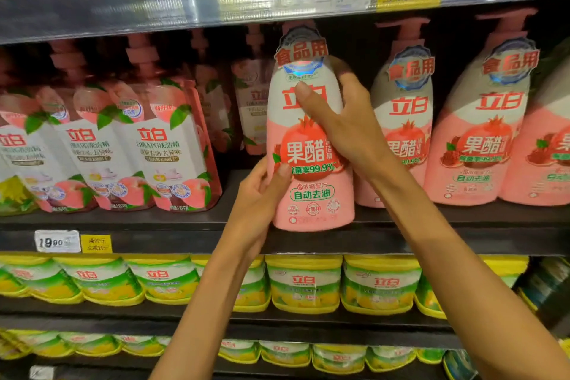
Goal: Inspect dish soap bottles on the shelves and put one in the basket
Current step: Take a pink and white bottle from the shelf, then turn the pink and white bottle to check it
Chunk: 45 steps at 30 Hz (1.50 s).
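We face a dark shelf [160,220] whose front edge runs across the middle of the view, with the shelf above [123,6] hanging low over the pump tops, so little headroom shows there. Along the left stretch of the edge stand peach-printed refill pouches [160,157]; behind them is a dim gap reaching toward the back. On the right stretch, pink pump bottles [481,139] stand shoulder to shoulder, touching. Below, yellow-lidded tubs [303,284] fill the next shelf in a tight row.

Our pink dish soap bottle [311,188] sits at the front edge of the middle shelf, its base overlapping the lip, label facing us, just beside the right-hand row. Our right hand [345,123] wraps its upper body, thumb across the red logo, fingers curled behind the shoulder. Our left hand [262,194] grips the lower left side, thumb pressed on the label's edge. Both grips are clamped on this bottle.
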Each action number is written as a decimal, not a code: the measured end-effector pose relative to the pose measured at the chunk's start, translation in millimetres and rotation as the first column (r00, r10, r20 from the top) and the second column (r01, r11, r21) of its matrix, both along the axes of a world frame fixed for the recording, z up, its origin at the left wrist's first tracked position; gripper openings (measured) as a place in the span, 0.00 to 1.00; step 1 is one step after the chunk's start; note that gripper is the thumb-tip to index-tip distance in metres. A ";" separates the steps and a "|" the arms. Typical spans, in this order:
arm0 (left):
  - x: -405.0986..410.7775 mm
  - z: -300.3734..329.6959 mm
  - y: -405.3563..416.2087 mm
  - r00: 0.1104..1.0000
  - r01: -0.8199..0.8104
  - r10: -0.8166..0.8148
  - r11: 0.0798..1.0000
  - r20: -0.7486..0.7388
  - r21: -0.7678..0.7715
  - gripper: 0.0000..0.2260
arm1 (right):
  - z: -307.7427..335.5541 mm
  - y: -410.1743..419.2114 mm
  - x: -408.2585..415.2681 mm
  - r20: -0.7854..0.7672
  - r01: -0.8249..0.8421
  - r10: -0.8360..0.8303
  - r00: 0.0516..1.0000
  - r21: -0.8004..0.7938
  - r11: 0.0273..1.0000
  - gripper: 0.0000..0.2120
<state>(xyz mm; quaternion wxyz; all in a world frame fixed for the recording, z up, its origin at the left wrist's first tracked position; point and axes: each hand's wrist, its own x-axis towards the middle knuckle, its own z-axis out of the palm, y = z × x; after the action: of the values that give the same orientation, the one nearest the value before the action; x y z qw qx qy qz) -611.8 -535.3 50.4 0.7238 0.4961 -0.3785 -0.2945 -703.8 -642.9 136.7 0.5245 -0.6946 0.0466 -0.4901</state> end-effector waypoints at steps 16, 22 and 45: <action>23.0 -26.0 -39.3 0.981 -0.022 0.026 0.999 0.193 -0.026 0.29 | -31.8 -22.0 5.4 -0.199 0.138 -0.143 0.970 -0.036 0.990 0.16; 16.9 -17.4 -36.5 0.940 -0.076 0.067 0.997 0.334 0.016 0.27 | -31.8 -12.6 -0.2 -0.235 0.291 -0.329 0.915 -0.182 0.939 0.16; -84.0 -22.1 -55.5 0.798 -0.184 0.090 0.978 0.596 0.098 0.34 | -28.0 -72.8 -73.4 -0.141 0.380 -0.377 0.916 -0.001 0.925 0.17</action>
<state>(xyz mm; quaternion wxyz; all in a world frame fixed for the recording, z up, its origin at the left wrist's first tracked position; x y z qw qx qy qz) -695.7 -590.9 28.3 0.5507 0.6421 -0.5237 -0.1009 -777.2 -715.7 108.7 0.4245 -0.6979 0.2230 -0.5320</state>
